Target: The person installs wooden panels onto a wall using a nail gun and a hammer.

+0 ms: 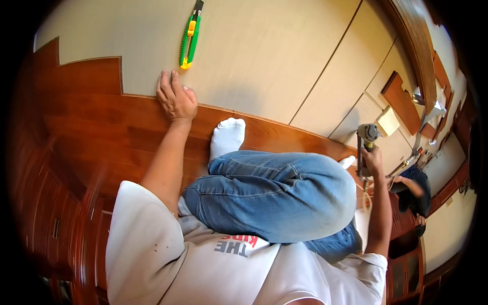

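Note:
My left hand [178, 101] rests flat with its fingers slightly apart. It lies across the edge where the reddish-brown wood flooring [81, 76] meets the pale floor sheets [264, 56]. Just beyond its fingertips lies a green and yellow utility knife [189, 43], with its dark blade pointing away from me. Off to the right, my right hand [375, 160] is wrapped around the handle of an air nailer [367, 133] with a grey metal head. The nailer is held upright beside my bent knee, and part of its grip is hidden by my fingers.
Loose wood planks [401, 99] lie at the far right, near a pale block [388, 121]. A thick wooden beam or trim [409, 35] curves past them. Another person [419, 188] crouches at the right. A yellowish hose [366, 199] hangs below the nailer. Dark wood cabinets [56, 223] stand left.

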Motion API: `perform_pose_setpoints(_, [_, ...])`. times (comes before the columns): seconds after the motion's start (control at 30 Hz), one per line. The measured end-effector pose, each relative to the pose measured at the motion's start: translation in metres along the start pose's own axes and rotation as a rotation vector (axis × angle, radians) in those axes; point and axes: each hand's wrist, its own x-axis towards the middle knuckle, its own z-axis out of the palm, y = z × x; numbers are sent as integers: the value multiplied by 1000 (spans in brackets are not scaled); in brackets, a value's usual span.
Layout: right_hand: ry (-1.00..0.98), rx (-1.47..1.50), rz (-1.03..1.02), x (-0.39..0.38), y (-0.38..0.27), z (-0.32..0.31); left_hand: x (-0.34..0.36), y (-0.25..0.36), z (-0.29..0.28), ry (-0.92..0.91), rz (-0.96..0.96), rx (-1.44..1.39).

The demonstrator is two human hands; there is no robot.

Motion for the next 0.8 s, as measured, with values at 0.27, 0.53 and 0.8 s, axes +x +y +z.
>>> perform_pose_setpoints(0.27, [-36, 543, 150, -38, -70, 64, 2, -2, 0, 24, -19, -10])
perform_pose_setpoints(0.53, [-485, 1129, 34, -84, -180, 115, 1, -2, 0, 50, -32, -30])
perform_pose_setpoints(0.8, [-653, 1049, 51, -89, -236, 151, 2, -3, 4, 88, -10, -48])
